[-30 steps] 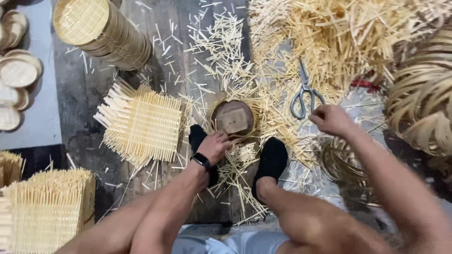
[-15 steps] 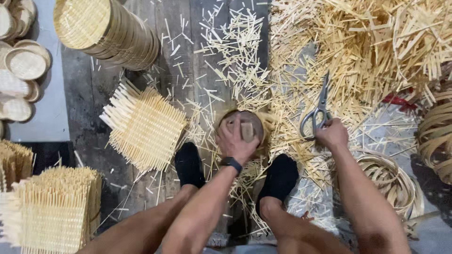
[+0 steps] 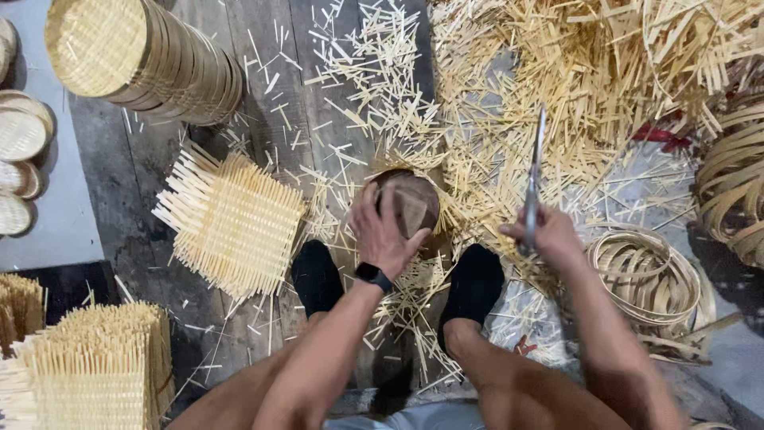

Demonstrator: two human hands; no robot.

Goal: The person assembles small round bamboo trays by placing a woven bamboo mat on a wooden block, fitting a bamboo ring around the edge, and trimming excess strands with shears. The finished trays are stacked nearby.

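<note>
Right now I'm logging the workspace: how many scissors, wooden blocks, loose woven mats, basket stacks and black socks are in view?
Scissors, in the right hand: 1
Wooden block, under the left hand: 1
Loose woven mat: 1
Basket stack: 1
Black socks: 2
Total: 6

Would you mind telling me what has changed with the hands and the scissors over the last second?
The right hand took hold of the scissors, which lay on the bamboo strips, and lifted them upright. The left hand moved from beside the round wooden block onto it. The woven mat, the stack of baskets and both feet stayed put.
</note>
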